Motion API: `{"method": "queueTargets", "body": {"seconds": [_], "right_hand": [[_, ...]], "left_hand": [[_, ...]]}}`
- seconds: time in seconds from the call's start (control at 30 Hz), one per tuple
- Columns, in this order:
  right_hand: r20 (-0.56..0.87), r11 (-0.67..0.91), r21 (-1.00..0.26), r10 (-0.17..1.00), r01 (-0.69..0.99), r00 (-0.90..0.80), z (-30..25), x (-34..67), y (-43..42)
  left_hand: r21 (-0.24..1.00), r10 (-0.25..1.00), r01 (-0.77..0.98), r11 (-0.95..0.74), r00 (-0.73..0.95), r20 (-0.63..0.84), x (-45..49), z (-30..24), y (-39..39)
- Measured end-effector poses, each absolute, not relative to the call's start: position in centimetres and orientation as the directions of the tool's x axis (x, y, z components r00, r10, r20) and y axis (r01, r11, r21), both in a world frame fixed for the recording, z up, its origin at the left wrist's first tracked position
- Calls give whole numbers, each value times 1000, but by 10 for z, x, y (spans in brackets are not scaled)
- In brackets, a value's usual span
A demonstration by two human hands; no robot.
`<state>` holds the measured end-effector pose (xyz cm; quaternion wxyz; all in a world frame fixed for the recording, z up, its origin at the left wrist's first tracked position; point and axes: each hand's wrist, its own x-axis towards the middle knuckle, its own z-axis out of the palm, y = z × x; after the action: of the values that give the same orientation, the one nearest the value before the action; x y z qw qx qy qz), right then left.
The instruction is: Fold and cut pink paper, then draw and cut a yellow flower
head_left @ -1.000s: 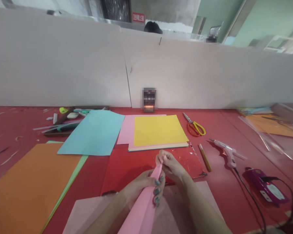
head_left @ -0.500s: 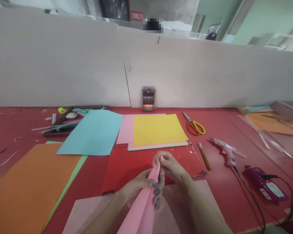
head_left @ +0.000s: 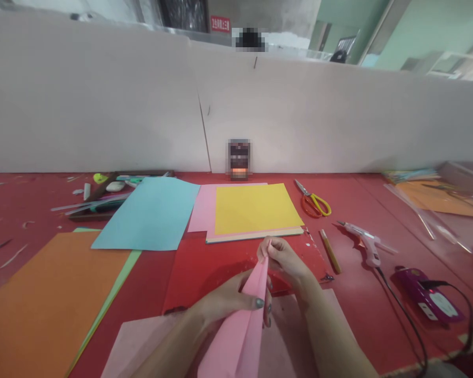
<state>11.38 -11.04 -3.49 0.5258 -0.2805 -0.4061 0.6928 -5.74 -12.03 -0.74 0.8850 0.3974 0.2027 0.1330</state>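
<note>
A folded sheet of pink paper [head_left: 236, 336] runs from the bottom of the view up to a narrow point between my hands. My left hand [head_left: 236, 299] wraps around its middle, thumb on top and the other fingers behind it. At the narrow tip, my right hand [head_left: 278, 257] pinches the paper between thumb and fingers. The lower end of the folded paper is cut off by the frame edge. Underneath lie a pale pink sheet [head_left: 142, 341] and a bright red board [head_left: 205, 268].
Blue paper [head_left: 150, 215], yellow paper [head_left: 256, 210] and orange paper [head_left: 59, 294] lie around. To the right are scissors [head_left: 315, 202], a yellowish stick [head_left: 330, 252], a glue gun [head_left: 364, 241] and a corded purple device [head_left: 428, 296]. A tool tray [head_left: 102, 202] stands back left, before a white partition [head_left: 102, 105].
Both hands and the pink paper's tip have shifted slightly to the right. My right hand has moved a little up and away from my left hand. The surrounding objects have stayed put.
</note>
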Motion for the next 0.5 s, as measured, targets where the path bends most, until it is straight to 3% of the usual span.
{"method": "queueTargets", "body": {"seconds": [0.27, 0.5], "right_hand": [[44, -115, -861, 953, -496, -299, -32, 117, -110], [4, -155, -854, 952, -496, -305, -30, 114, -111]], "left_hand": [[783, 429, 70, 618, 804, -411, -59, 0, -121], [793, 401, 119, 598, 812, -424, -61, 7, -121]]}}
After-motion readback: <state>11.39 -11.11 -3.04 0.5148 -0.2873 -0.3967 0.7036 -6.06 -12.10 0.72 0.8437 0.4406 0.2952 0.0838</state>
